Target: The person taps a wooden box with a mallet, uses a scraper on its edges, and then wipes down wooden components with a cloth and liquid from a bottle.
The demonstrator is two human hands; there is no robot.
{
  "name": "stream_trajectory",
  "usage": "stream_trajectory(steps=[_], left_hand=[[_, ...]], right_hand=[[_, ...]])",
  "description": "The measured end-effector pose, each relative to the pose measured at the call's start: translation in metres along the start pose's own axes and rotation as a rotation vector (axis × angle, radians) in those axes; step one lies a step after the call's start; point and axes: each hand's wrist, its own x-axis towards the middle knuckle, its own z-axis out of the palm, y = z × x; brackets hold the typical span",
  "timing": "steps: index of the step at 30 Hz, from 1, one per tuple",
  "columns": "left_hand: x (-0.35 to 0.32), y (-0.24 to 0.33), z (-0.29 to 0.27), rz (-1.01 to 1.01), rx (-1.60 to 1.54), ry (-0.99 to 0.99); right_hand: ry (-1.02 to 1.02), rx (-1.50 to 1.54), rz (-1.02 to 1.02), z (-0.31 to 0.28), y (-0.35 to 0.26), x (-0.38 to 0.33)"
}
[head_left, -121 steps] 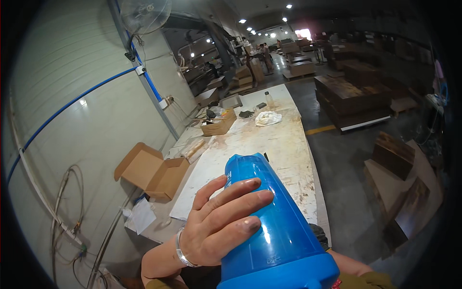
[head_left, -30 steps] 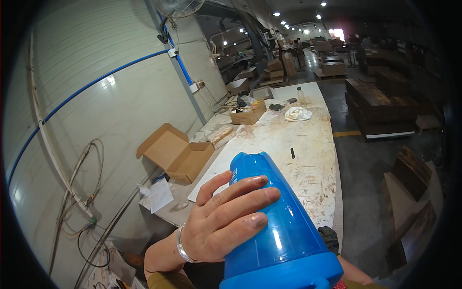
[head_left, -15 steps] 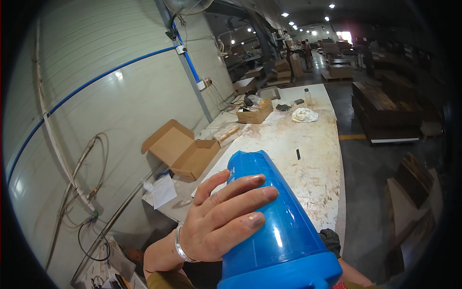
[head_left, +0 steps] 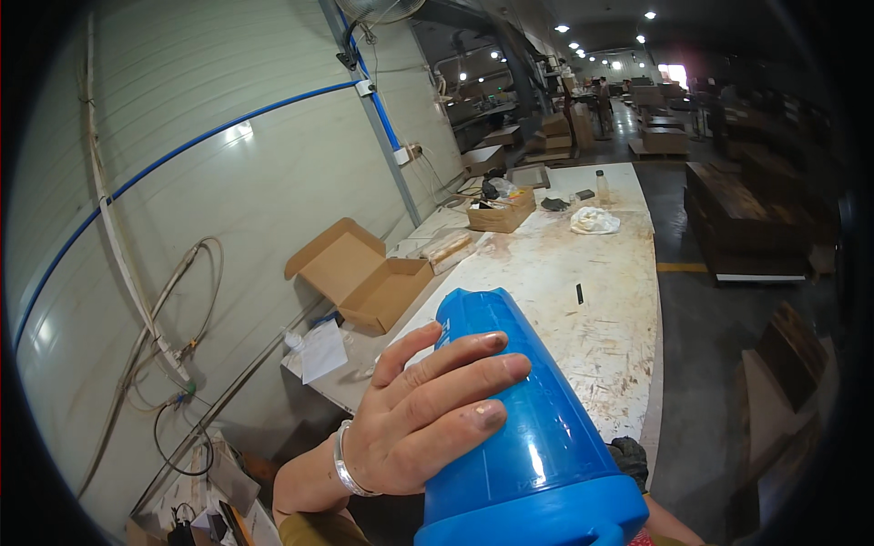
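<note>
A: Vs the earlier frames — what changed?

B: Mostly the view. Four seconds back the long table ran further right and the open cardboard box sat low at the left; now the table [head_left: 583,273] fills the middle and the cardboard box [head_left: 360,273] is higher up and more central. The wall [head_left: 182,164] takes up more of the left side. The hand and the jug have barely shifted: same hold, same spot at the bottom of the picture.

A: Grip?

B: Left hand [head_left: 410,428] wrapped around the side of the blue jug [head_left: 519,428], fingers [head_left: 464,369] spread across its front, thumb side hidden behind. Firm hold on it. A silver bracelet [head_left: 344,462] is on the wrist. Right hand: only a sliver of forearm shows under the jug at bottom right, so I can't tell what that hand is doing.

A: Jug look?

B: Glossy blue plastic, smooth, tapered. Wide rimmed end closest to the camera, narrower flat end further off. Light glare down its right side.

A: Where, and which way does it point?

B: Held up in the air, close to the camera, bottom centre, in front of the near end of the table. Long axis runs from bottom right up to the upper left, tilted away. Narrow end points up and away toward the table, wide end down toward the person.

A: Other stuff?

B: A small brown crate [head_left: 501,214] and a white bag [head_left: 594,219] at the table's far end, a blue pipe [head_left: 228,123] along the wall.
</note>
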Motion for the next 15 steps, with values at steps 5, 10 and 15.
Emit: stream_trajectory(steps=[5,10,15], left_hand=[[0.002,0.008,-0.001,-0.002,0.047,0.015],[0.001,0.012,-0.007,-0.008,0.131,0.013],[0.0,0.021,-0.008,-0.031,0.164,0.016]], right_hand=[[-0.027,-0.011,0.006,-0.003,-0.002,0.004],[0.049,-0.016,-0.063,-0.006,-0.001,0.006],[-0.087,0.168,0.164,-0.02,0.007,-0.001]])
